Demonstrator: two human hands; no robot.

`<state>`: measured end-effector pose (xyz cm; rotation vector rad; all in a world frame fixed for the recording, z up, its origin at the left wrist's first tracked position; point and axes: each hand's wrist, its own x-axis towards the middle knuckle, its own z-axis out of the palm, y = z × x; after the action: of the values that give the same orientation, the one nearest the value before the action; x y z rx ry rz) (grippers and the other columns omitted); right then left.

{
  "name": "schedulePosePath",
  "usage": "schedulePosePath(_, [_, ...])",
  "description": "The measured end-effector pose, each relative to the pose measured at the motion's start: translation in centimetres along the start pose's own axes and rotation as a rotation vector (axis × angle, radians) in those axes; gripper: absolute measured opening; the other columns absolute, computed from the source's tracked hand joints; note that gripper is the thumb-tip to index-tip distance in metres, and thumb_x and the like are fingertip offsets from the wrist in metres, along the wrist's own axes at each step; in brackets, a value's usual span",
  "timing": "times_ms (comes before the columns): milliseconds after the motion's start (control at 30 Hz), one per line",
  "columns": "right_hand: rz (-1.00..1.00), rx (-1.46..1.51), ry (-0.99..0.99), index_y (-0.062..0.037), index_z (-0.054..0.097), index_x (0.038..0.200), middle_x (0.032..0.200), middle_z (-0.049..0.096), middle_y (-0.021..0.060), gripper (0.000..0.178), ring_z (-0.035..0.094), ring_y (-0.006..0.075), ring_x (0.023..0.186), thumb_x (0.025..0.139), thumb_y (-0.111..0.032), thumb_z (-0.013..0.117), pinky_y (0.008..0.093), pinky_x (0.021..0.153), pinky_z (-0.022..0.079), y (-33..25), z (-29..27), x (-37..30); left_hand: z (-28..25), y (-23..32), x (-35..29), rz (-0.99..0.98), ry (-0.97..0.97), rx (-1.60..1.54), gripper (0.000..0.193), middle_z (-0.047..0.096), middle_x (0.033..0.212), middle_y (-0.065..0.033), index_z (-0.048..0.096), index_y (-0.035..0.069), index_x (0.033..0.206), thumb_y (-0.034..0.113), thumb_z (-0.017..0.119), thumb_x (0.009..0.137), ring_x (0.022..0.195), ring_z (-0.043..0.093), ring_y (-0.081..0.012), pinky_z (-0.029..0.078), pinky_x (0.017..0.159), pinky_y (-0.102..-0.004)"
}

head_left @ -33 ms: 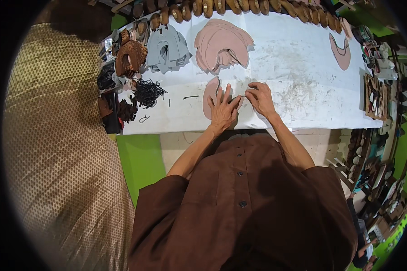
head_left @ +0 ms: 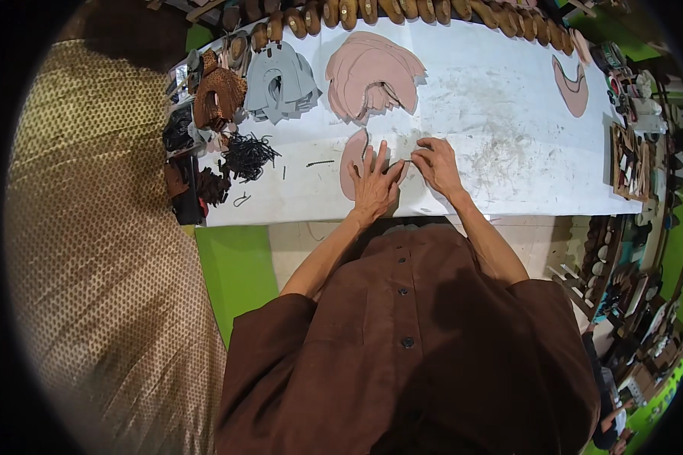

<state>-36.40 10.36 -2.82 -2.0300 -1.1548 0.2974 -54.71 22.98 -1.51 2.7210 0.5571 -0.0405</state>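
A curved pink shoe-upper piece [head_left: 350, 161] with a dark inner edge lies on the white-covered table near its front edge. My left hand [head_left: 373, 184] rests over it, fingers spread and flat, hiding its middle. Just to the right, my right hand [head_left: 437, 165] pinches a thin dark strip [head_left: 409, 160] between thumb and fingertips, beside the piece's right-hand part. The left thumb reaches toward that same spot; whether it touches the strip I cannot tell. To the left lie a short black strip [head_left: 320, 163] and a tangled heap of black strips [head_left: 249, 155].
Beyond my hands sits a stack of pink upper pieces [head_left: 372, 64], with grey ones [head_left: 281, 80] to its left. Another pink piece [head_left: 571, 89] lies far right. Wooden shoe lasts [head_left: 368, 10] line the back edge. A wooden tray [head_left: 628, 163] stands at the right end.
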Motion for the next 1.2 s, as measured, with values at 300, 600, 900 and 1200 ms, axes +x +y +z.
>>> schedulePosePath(300, [0.017, -0.022, -0.039, -0.0071, 0.081, 0.104, 0.126, 0.067, 0.0085, 0.017, 0.058, 0.0321, 0.122, 0.093, -0.020, 0.075, 0.0483, 0.111, 0.039, -0.5, -0.3, 0.0, -0.2, -0.8, -0.4, 0.012, 0.097, -0.026, 0.067, 0.016, 0.179, -0.0120, 0.054, 0.035, 0.155, 0.023, 0.070, 0.091, 0.162, 0.016, -0.0412, 0.015, 0.116, -0.0798])
schedulePosePath(600, [-0.130, -0.456, -0.147, -0.0121, 0.063, 0.146, 0.162, 0.048, 0.0066, 0.047, 0.039, 0.0289, 0.155, 0.100, -0.019, 0.065, 0.0637, 0.129, 0.019, -3.6, 0.8, -3.5, -1.9, -7.2, -4.0, -0.153, 0.141, 0.103, 0.062, 0.022, 0.178, -0.0150, 0.051, 0.033, 0.159, 0.023, 0.062, 0.099, 0.161, 0.019, -0.0402, 0.013, 0.116, -0.0775])
schedulePosePath(900, [0.019, -0.463, -0.104, -0.0134, 0.062, 0.148, 0.165, 0.046, 0.0071, 0.051, 0.037, 0.0309, 0.155, 0.098, -0.022, 0.065, 0.0672, 0.127, 0.015, -7.5, 4.3, -5.2, -3.6, -10.4, -3.1, -0.013, 0.082, -0.001, 0.058, 0.024, 0.177, -0.0137, 0.057, 0.033, 0.153, 0.036, 0.068, 0.097, 0.161, 0.020, -0.0397, 0.012, 0.117, -0.0766])
schedulePosePath(1200, [0.287, -0.236, 0.209, -0.0108, 0.080, 0.104, 0.134, 0.061, 0.0058, 0.020, 0.051, 0.0280, 0.132, 0.091, -0.026, 0.078, 0.0587, 0.116, 0.027, -12.3, 9.1, -2.8, -5.3, -13.2, 0.4, 0.239, 0.041, -0.042, 0.040, 0.025, 0.176, -0.0153, 0.072, 0.025, 0.136, 0.030, 0.072, 0.096, 0.160, 0.021, -0.0415, 0.014, 0.115, -0.0776])
